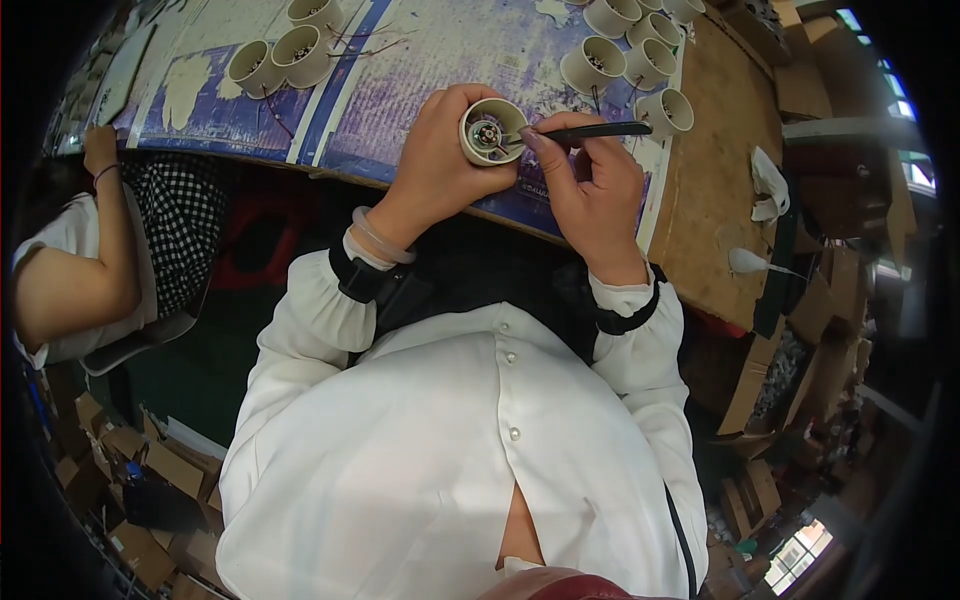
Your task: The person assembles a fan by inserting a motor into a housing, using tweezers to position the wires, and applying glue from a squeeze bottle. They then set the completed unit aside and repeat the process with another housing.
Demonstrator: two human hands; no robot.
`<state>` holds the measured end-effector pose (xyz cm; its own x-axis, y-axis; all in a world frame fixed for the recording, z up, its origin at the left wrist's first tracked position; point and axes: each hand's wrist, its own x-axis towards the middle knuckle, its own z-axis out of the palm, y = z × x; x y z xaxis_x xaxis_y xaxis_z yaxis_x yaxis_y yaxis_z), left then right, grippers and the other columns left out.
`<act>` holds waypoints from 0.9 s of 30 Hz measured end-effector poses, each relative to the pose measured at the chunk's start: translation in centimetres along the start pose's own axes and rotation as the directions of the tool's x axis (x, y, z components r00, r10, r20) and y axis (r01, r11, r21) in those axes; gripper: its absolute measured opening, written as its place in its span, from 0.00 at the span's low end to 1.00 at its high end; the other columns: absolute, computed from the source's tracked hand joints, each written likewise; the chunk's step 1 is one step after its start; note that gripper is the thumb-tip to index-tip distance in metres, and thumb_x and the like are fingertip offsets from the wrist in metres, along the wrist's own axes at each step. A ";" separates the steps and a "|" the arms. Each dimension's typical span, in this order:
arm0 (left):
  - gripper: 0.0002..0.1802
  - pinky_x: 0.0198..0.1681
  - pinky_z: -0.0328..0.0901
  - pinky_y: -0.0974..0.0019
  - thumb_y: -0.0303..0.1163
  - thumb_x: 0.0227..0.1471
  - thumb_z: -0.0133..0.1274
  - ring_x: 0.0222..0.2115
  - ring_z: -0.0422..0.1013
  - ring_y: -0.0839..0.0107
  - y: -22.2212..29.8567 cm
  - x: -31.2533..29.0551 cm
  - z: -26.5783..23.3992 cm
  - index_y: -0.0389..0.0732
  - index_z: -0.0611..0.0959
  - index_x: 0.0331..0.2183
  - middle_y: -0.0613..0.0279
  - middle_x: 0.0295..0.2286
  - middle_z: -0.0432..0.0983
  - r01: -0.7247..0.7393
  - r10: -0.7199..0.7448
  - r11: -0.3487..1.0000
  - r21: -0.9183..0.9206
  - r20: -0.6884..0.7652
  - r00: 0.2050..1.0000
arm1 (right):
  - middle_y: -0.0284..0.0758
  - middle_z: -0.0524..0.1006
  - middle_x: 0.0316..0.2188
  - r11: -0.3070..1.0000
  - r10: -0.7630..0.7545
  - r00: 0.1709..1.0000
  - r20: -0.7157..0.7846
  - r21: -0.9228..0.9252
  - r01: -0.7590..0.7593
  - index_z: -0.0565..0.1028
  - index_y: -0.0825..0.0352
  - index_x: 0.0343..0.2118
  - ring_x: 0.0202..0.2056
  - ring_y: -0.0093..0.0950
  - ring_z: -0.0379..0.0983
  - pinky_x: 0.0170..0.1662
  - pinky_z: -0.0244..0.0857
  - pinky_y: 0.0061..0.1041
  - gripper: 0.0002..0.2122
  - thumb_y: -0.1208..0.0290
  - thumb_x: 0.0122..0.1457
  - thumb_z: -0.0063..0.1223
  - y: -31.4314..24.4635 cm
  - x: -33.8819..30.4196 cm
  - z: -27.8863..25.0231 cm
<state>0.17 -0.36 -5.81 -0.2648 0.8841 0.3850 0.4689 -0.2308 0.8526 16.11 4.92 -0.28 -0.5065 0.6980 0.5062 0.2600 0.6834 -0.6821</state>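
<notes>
My left hand [447, 150] is wrapped round a white cup-shaped housing [467, 122], its open mouth turned up toward me. Inside the housing sits a small round part with metal and greenish pieces, too small to make out. Between the thumb and fingers of my right hand [597, 190] is a pair of black tweezers [590, 131]. Its tip reaches over the rim into the housing, beside the round part. Whether the tip grips anything cannot be seen.
Similar white cups with parts and thin wires stand at the far left [300, 56] and far right [594, 66] of the purple-and-white table covering [390, 80]. A white squeeze bottle [746, 261] lies on the brown board at right. A person [85, 265] sits at left; cardboard boxes [765, 380] surround us.
</notes>
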 end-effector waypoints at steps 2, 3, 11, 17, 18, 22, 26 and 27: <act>0.29 0.40 0.67 0.70 0.25 0.35 0.64 0.36 0.72 0.72 0.0 0.1 0.1 0.39 0.74 0.43 0.62 0.36 0.74 0.001 -0.001 1.000 -0.003 0.003 1.000 | 0.29 0.77 0.27 1.000 -0.009 1.000 -0.004 0.013 0.009 0.78 0.68 0.34 0.23 0.16 0.65 0.26 0.57 0.16 0.06 0.74 0.56 0.61 0.2 0.1 0.0; 0.29 0.40 0.67 0.70 0.25 0.35 0.64 0.36 0.72 0.72 0.0 0.1 0.1 0.39 0.74 0.43 0.62 0.36 0.74 -0.008 0.008 1.000 0.003 -0.001 1.000 | 0.29 0.77 0.28 1.000 -0.012 1.000 -0.008 0.020 0.012 0.78 0.68 0.34 0.23 0.16 0.65 0.26 0.57 0.16 0.06 0.74 0.56 0.61 0.3 0.1 0.0; 0.29 0.41 0.66 0.67 0.26 0.33 0.64 0.37 0.71 0.67 0.2 0.6 -0.1 0.39 0.74 0.42 0.61 0.36 0.74 0.012 -0.012 1.000 -0.018 0.007 1.000 | 0.29 0.77 0.30 0.999 -0.012 1.000 0.013 0.029 0.012 0.79 0.68 0.35 0.24 0.15 0.64 0.26 0.57 0.16 0.06 0.74 0.54 0.62 0.4 0.8 -0.2; 0.29 0.40 0.67 0.71 0.25 0.36 0.64 0.36 0.72 0.73 0.1 0.7 -0.3 0.39 0.73 0.44 0.63 0.36 0.74 0.026 -0.026 1.000 -0.012 0.015 1.000 | 0.28 0.77 0.30 0.998 0.045 0.999 0.027 0.052 -0.046 0.80 0.68 0.34 0.24 0.14 0.63 0.26 0.56 0.15 0.06 0.73 0.54 0.62 0.4 1.1 -0.3; 0.29 0.40 0.67 0.71 0.25 0.36 0.64 0.36 0.72 0.73 0.1 0.7 -0.3 0.39 0.73 0.44 0.63 0.36 0.74 0.028 -0.028 1.000 -0.011 0.016 0.999 | 0.28 0.77 0.30 0.995 0.072 0.997 0.031 0.060 -0.073 0.80 0.68 0.34 0.24 0.14 0.63 0.26 0.56 0.14 0.06 0.73 0.55 0.62 0.4 1.1 -0.3; 0.30 0.44 0.64 0.60 0.30 0.31 0.66 0.39 0.68 0.57 0.3 0.9 -0.5 0.38 0.74 0.40 0.58 0.36 0.73 0.073 -0.072 0.994 -0.086 0.019 0.997 | 0.28 0.77 0.30 0.993 0.095 0.995 0.037 0.071 -0.097 0.80 0.68 0.34 0.24 0.13 0.64 0.26 0.56 0.14 0.06 0.73 0.55 0.62 0.4 1.3 -0.2; 0.30 0.44 0.64 0.60 0.30 0.31 0.66 0.40 0.68 0.57 0.4 1.0 -0.7 0.38 0.74 0.41 0.58 0.36 0.73 0.079 -0.077 0.993 -0.087 0.026 0.997 | 0.28 0.77 0.30 0.995 0.080 0.996 0.036 0.060 -0.082 0.79 0.68 0.34 0.24 0.13 0.65 0.26 0.57 0.14 0.06 0.73 0.55 0.62 0.1 1.5 -0.2; 0.30 0.44 0.64 0.60 0.30 0.31 0.66 0.40 0.68 0.57 0.4 1.0 -0.7 0.38 0.74 0.41 0.58 0.36 0.72 0.079 -0.077 0.993 -0.083 0.026 0.997 | 0.28 0.77 0.30 0.996 0.072 0.997 0.034 0.052 -0.073 0.79 0.68 0.34 0.25 0.13 0.65 0.27 0.57 0.14 0.06 0.73 0.55 0.62 0.0 1.6 -0.2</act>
<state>-0.53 0.17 -4.78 -0.2784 0.9095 0.3086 0.3749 -0.1929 0.9068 15.44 6.08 0.57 -0.5142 0.7375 0.4379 0.2535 0.6184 -0.7438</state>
